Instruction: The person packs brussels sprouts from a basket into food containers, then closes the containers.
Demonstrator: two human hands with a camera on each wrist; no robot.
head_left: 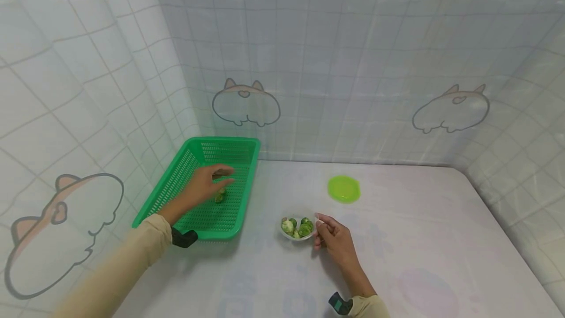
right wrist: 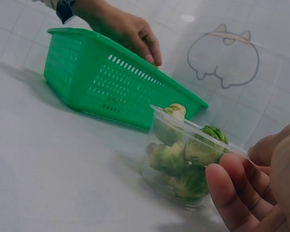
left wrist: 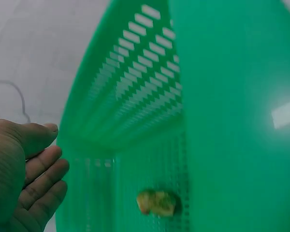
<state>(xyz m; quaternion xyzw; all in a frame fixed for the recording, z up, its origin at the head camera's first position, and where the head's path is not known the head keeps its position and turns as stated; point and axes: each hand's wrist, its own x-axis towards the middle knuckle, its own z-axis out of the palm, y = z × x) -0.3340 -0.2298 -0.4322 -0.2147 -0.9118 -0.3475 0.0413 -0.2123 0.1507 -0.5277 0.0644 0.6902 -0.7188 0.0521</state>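
Note:
A green slotted basket [head_left: 176,185] stands at the table's left by the wall. One Brussels sprout [head_left: 220,196] lies on its floor, also seen in the left wrist view as a sprout [left wrist: 157,203]. My left hand [head_left: 222,175] hovers just above it with fingers spread and holds nothing. A small clear plastic bowl [head_left: 287,234] with several sprouts [head_left: 304,227] sits mid-table. My right hand [head_left: 319,229] pinches the bowl's right rim [right wrist: 241,152], thumb on top and fingers [right wrist: 229,191] below.
A round lime-green lid [head_left: 344,189] lies flat behind and right of the bowl. Curtain walls printed with cartoon animals close the table at the left, back and right. The tabletop [head_left: 441,239] is a pale cloth.

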